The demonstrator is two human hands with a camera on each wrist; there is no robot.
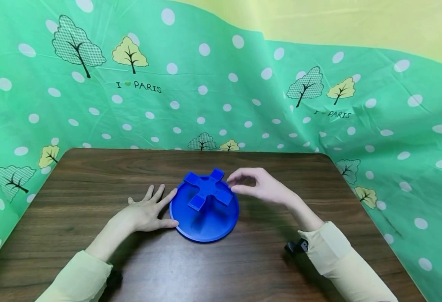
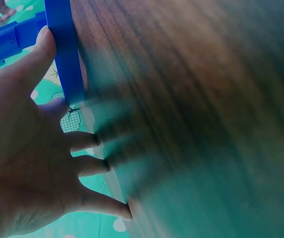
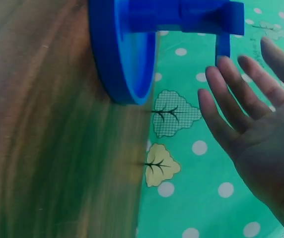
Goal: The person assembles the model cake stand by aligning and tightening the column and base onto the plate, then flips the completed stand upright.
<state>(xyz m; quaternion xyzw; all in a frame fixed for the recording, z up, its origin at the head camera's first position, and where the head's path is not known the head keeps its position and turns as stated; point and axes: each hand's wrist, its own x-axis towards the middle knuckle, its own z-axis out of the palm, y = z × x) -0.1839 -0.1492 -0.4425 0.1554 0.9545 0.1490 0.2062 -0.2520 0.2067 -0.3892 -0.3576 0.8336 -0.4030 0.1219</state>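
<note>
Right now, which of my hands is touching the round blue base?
Your left hand: its thumb rests against the round blue base, while your right hand is raised beside the cross-shaped top, off the base.

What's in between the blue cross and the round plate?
A blue post, running from the plate up to the cross. Both wrist views show it side-on.
</note>
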